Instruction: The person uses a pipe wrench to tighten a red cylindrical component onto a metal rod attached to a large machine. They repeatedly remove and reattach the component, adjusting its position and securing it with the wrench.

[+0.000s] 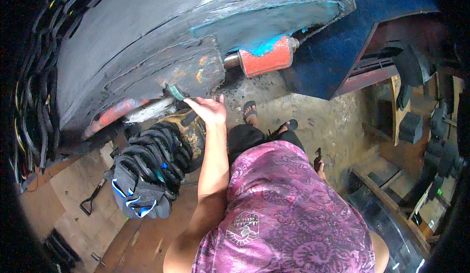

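My left hand is raised with its palm up and fingers stretched out and apart. Its fingertips are at the lower end of a short green strip, which hangs from the underside of a large, dark grey, curved body with a rough, layered lower edge; whether they touch the strip, I cannot tell. Down at my right side, partly hidden by my shirt, my right hand is closed around a small dark hand tool that points upward. The tool's exact kind is unclear.
A red roller on a metal shaft sits under the curved body, beside a dark blue panel. Black curved pieces are stacked at left, near a D-shaped handle. Wooden framing and dark blocks stand at right.
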A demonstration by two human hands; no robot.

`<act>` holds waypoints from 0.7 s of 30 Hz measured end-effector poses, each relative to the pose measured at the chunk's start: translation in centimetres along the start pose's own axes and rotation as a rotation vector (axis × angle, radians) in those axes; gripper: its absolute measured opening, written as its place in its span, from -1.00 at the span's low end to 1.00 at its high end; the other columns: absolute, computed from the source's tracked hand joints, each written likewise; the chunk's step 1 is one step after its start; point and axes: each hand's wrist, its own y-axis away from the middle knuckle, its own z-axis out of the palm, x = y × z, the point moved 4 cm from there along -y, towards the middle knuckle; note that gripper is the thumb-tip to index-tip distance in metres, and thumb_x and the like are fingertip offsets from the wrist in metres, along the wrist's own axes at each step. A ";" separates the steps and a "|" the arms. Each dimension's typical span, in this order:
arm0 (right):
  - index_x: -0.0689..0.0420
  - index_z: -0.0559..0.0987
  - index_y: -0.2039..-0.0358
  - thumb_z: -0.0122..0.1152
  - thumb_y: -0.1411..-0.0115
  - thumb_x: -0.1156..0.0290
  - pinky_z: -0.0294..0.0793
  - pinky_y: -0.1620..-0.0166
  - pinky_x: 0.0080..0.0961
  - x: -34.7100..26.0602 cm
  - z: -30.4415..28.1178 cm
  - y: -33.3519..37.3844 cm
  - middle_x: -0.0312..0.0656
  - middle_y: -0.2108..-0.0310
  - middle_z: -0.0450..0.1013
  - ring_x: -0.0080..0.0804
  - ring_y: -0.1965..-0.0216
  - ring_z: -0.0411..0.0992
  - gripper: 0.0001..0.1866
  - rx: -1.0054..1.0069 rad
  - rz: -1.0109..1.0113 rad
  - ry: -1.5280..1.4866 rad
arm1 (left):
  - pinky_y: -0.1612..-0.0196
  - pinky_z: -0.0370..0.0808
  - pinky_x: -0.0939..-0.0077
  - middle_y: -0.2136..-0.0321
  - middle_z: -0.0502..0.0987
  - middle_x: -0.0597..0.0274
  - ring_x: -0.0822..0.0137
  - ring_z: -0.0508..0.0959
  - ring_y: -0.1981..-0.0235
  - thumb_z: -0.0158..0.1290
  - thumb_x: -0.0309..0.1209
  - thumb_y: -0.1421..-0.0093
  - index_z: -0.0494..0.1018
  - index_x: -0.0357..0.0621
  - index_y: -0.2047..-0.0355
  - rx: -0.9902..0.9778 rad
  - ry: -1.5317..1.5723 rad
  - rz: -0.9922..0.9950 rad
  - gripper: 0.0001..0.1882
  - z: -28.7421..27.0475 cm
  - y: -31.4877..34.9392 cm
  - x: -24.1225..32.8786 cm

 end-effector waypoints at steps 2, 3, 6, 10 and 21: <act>0.37 0.45 0.02 -0.38 -0.08 -0.57 0.38 0.22 -0.28 0.8 1.2 0.5 0.04 0.27 0.45 -0.17 0.28 0.43 0.10 -0.029 0.033 -0.016 | -0.30 -0.23 -0.13 -0.35 -0.04 0.40 0.25 0.03 -0.31 -0.21 0.47 -0.07 -0.10 0.22 -0.36 -0.042 0.011 -0.008 -0.01 0.3 0.0 0.1; 0.40 0.44 0.00 -0.39 -0.10 -0.56 0.38 0.17 -0.28 0.5 1.9 1.0 0.05 0.22 0.45 -0.16 0.23 0.43 0.11 -0.045 0.040 -0.021 | -0.29 -0.20 -0.12 -0.32 0.02 0.43 0.26 0.07 -0.28 -0.21 0.46 -0.08 -0.04 0.23 -0.34 -0.029 0.000 -0.007 -0.05 0.3 -0.1 0.2; 0.47 0.40 -0.06 -0.41 -0.13 -0.53 0.38 0.02 -0.28 -1.7 3.9 2.7 0.07 0.09 0.46 -0.15 0.07 0.42 0.13 -0.093 0.037 -0.030 | -0.26 -0.19 -0.10 -0.19 0.23 0.42 0.28 0.17 -0.21 -0.19 0.42 -0.10 0.11 0.27 -0.26 0.001 0.007 -0.021 -0.17 0.0 -0.6 0.2; 0.49 0.36 -0.10 -0.43 -0.16 -0.51 0.33 -0.07 -0.28 -7.3 5.4 6.4 0.10 -0.01 0.42 -0.13 -0.03 0.39 0.13 -0.163 0.022 -0.013 | -0.30 -0.32 -0.20 -0.18 0.28 0.22 0.22 0.07 -0.34 -0.18 0.35 -0.12 0.13 0.33 -0.24 -0.024 -0.003 -0.055 -0.25 -0.5 -1.1 0.0; 0.54 0.34 -0.10 -0.48 -0.16 -0.51 0.28 -0.14 -0.29 -14.0 5.4 11.3 0.23 -0.09 0.36 -0.06 -0.14 0.32 0.16 -0.228 0.036 0.128 | -0.28 -0.34 -0.36 -0.15 0.37 0.21 0.12 -0.04 -0.38 -0.09 0.12 -0.18 0.51 0.29 0.35 -0.049 0.002 -0.137 -0.68 -1.5 -1.4 0.2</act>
